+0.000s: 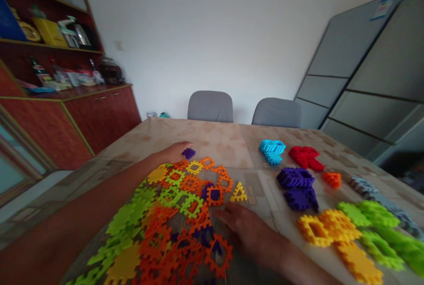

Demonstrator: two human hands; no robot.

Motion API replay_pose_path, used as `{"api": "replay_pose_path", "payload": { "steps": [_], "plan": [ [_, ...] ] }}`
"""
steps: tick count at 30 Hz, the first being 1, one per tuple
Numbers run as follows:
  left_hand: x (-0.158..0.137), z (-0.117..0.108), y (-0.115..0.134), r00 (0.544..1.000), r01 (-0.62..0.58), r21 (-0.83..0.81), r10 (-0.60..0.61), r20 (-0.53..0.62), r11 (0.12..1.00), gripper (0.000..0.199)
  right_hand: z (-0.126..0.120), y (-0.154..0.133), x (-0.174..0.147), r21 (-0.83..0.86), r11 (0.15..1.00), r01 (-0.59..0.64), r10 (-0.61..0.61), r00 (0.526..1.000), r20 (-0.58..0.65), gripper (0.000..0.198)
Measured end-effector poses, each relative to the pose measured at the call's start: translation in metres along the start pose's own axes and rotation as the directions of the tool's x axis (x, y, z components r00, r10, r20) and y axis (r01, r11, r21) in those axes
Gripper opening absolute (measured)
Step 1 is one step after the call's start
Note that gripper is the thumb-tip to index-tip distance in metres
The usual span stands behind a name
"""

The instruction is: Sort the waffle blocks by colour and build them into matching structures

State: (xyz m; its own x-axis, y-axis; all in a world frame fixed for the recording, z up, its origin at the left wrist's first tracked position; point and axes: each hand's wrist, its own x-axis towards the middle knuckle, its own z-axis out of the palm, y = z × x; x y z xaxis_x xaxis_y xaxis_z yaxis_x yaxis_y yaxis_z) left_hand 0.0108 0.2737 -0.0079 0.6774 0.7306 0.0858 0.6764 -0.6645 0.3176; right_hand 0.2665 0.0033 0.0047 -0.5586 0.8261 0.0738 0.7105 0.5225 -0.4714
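Note:
My left hand (175,151) reaches over the far edge of a mixed pile of toothed plastic building pieces. Its fingers are closed on a small purple building piece (188,153) at their tips. My right hand (243,225) is low at the pile's right side, fingers extended leftward beside the orange pieces (215,196); no piece shows in it, and its fingertips are partly blurred. Just beyond it lies a yellow triangular piece (239,193). Lime green pieces (122,219) fill the pile's left side, with orange ones (185,254) in front and some purple among them.
Sorted stacks stand on the right of the table (228,143): light blue (272,151), red (305,157), purple (297,188), yellow (331,227), lime green (380,232) and grey (386,203). A small orange stack (331,180) sits near the red. Two grey chairs (210,106) stand behind.

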Motion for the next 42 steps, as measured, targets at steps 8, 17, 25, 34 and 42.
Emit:
{"api": "replay_pose_path", "payload": {
  "steps": [8, 17, 25, 34, 42],
  "plan": [
    [0.015, -0.014, -0.007, 0.983, -0.058, -0.037, 0.063, 0.171, 0.998, 0.028, 0.006, 0.025, 0.028, -0.034, 0.981, -0.193, 0.191, 0.98, -0.051, 0.04],
    [-0.004, -0.015, -0.013, 1.0, -0.022, -0.116, 0.019, -0.025, 0.993, 0.028, 0.002, 0.028, 0.069, -0.214, 0.938, -0.272, 0.257, 0.962, -0.097, 0.062],
    [-0.037, -0.024, 0.007, 0.964, 0.02, -0.376, -0.118, -0.239, 0.926, 0.03, 0.003, 0.025, 0.072, -0.356, 0.899, -0.255, 0.228, 0.967, -0.115, 0.031],
    [-0.156, 0.008, 0.151, 0.992, 0.016, -0.648, -0.092, -0.083, 0.761, 0.02, -0.008, 0.02, 0.061, -0.464, 0.846, -0.263, 0.206, 0.964, -0.17, 0.023],
    [-0.201, 0.054, 0.205, 0.989, 0.141, -0.722, -0.122, 0.078, 0.678, 0.026, -0.013, -0.004, -0.02, -0.449, 0.877, -0.169, 0.153, 0.986, -0.072, 0.019]
  ]
}}
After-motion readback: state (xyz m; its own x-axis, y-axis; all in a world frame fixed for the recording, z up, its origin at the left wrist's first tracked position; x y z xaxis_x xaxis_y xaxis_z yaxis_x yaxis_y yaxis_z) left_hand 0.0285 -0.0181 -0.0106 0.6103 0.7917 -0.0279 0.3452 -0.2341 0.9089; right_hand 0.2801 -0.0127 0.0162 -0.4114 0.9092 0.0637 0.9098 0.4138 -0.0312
